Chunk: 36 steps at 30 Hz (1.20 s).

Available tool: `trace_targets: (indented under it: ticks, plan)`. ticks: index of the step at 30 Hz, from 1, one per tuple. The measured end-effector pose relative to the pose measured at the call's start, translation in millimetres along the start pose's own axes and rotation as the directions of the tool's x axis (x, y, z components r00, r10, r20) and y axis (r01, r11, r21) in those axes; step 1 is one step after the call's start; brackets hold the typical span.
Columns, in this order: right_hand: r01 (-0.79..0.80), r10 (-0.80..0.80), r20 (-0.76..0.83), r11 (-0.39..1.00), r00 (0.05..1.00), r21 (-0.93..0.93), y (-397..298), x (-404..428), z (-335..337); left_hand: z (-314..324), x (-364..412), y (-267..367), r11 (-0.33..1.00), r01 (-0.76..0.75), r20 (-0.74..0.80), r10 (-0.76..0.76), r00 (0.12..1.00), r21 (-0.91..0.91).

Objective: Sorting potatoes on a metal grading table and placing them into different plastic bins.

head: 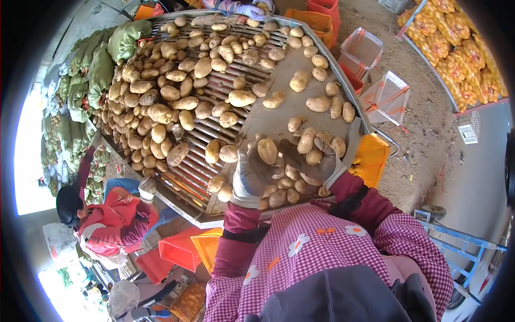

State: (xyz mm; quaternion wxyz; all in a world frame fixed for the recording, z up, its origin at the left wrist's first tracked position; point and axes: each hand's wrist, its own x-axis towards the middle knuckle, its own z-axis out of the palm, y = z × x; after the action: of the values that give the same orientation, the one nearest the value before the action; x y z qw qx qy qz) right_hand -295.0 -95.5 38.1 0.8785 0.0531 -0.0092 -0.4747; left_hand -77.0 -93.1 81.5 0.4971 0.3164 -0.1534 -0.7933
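Note:
My left hand [251, 173], in a grey-white work glove, is closed around an oval potato [267, 151] near the front of the sorting table's metal plate [257, 120]. My right hand [322, 165], gloved the same way, has its fingers curled about a potato [314, 156]. Another potato [306, 140] lies against those fingers; whether it is gripped too is hard to see. Beneath and between both hands, several loose potatoes [277, 198] rest along the table's near edge.
Many potatoes [161, 114] cover the slatted bed [225, 98]. A co-worker [116, 225] is at the left; another's gloved hands [253, 11] are at the far edge. Filled green sacks [100, 74] stand left. Right are an orange crate [370, 159], clear-sided bins [386, 98] and yellow net bags [454, 52].

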Motion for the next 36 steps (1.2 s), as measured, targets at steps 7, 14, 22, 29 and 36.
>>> trace_targets:
  ticks: [7,14,22,29,36]
  plan:
    - [-0.030,0.025,-0.032,0.986,0.999,-0.164,2.7,1.3,2.1,6.9,-7.1,-8.9,0.995,-0.082,-0.027,0.083,0.996,0.049]
    - [0.115,-0.336,-0.323,0.829,0.885,-0.547,-46.1,-1.4,-22.7,-15.4,-12.4,-8.0,0.985,-0.102,-0.113,0.117,0.987,0.136]
    - [0.538,-0.796,-0.193,0.543,0.573,-0.644,-292.9,37.1,-63.2,-41.5,-55.8,11.4,0.982,0.042,-0.213,-0.002,0.977,0.182]
    - [0.037,-0.934,0.199,-0.196,0.297,-0.980,-320.8,79.9,-34.9,-35.3,-41.6,-3.3,0.986,0.051,-0.336,0.007,0.942,0.162]
    - [-0.279,-0.023,-0.383,0.645,0.923,-0.711,-49.0,37.2,-37.1,10.0,-12.4,-13.6,0.775,0.022,-0.162,0.104,0.981,0.631]
